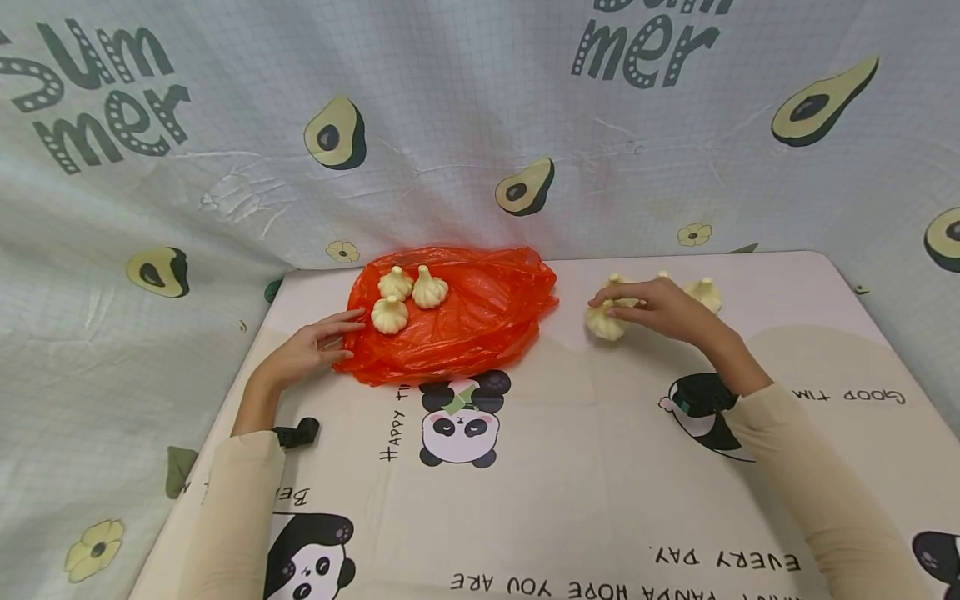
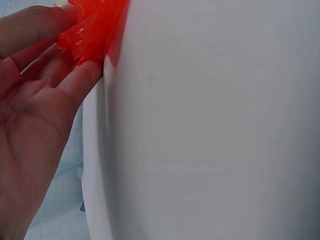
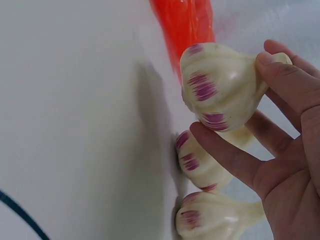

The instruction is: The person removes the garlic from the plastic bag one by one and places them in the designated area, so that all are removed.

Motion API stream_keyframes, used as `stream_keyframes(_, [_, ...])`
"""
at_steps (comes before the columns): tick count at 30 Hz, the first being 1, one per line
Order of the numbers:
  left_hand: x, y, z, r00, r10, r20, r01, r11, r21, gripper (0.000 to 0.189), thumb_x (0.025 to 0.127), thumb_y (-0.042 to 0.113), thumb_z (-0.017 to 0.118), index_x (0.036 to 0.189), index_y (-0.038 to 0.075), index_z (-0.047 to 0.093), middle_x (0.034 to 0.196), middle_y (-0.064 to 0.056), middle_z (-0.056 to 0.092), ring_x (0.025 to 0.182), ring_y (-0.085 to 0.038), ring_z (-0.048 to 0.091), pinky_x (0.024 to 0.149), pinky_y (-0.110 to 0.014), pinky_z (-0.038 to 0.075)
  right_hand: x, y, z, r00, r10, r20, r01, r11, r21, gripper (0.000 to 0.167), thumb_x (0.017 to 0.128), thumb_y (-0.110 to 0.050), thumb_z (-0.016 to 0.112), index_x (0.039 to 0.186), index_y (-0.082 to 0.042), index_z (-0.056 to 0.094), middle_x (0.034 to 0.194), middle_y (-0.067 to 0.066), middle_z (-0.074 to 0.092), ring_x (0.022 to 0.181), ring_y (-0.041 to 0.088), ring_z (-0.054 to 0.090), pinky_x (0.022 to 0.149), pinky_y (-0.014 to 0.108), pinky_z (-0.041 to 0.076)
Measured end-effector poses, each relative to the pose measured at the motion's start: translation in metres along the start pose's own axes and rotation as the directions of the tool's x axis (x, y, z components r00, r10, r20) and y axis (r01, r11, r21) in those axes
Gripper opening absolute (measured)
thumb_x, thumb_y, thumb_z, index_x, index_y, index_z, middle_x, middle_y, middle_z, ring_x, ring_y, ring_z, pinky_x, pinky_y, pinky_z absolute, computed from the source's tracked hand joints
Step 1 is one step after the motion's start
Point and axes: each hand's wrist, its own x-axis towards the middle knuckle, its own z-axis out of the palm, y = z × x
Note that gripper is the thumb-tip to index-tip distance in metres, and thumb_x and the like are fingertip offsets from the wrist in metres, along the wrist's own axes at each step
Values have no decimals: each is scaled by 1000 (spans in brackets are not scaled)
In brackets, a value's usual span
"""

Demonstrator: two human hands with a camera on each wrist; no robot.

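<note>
In the head view, my right hand pinches a garlic bulb at the right back of the table. The right wrist view has this bulb with its purple streaks toward me, thumb at its neck and a fingertip under its side. More garlic bulbs stand behind that hand, partly hidden by it. On the left, a crumpled red plastic bag lies flat with three garlic bulbs on its left part. My left hand touches the bag's left edge with loosely spread fingers.
A pale tablecloth printed with pandas and lettering covers the table. Behind the table hangs a curtain with avocado prints, close to the bag's far edge. A black strap piece shows at my left wrist.
</note>
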Motion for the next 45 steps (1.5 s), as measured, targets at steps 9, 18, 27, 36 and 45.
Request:
stream_keyframes(9, [1, -1, 0, 1000, 15, 4, -15, 1000, 16, 46, 96, 4, 66, 141, 1, 58, 164, -10, 34, 154, -33, 18, 101, -5, 29, -14, 9, 0, 1000, 2, -9, -2, 1000, -18, 28, 95, -10, 71, 122, -17, 75, 118, 0, 74, 94, 0, 61, 71, 14, 46])
stream_keyframes(18, [0, -2, 0, 1000, 14, 4, -14, 1000, 27, 46, 95, 3, 67, 141, 2, 59, 163, -10, 35, 154, -33, 19, 100, -5, 30, -20, 15, 1, 1000, 15, 2, -15, 1000, -4, 30, 93, -9, 73, 122, -16, 75, 121, 3, 74, 107, -9, 60, 76, 11, 48])
stream_keyframes(27, [0, -3, 1, 1000, 28, 13, -27, 999, -24, 46, 95, 0, 65, 141, 0, 58, 164, -11, 33, 154, -34, 18, 98, -4, 35, -21, 14, 1, 999, 46, -22, -46, 999, -24, 26, 95, -11, 71, 121, -17, 74, 106, -1, 75, 74, 2, 54, 61, 18, 45])
stream_keyframes(36, [1, -2, 1, 999, 36, 10, -36, 999, -11, 46, 95, 0, 65, 141, 1, 58, 164, -10, 34, 154, -34, 18, 99, -3, 33, -21, 11, -2, 991, 129, -22, -130, 991, -44, 26, 97, -15, 70, 123, -18, 74, 117, 2, 73, 86, 11, 61, 72, 19, 53])
stream_keyframes(45, [0, -3, 1, 999, 30, 15, -29, 999, -41, 47, 96, -2, 63, 142, -1, 56, 164, -12, 32, 154, -35, 18, 98, -6, 38, -21, 6, -5, 992, 122, -22, -123, 992, -41, 30, 94, -11, 72, 124, -13, 74, 122, 5, 73, 98, 5, 64, 84, 18, 55])
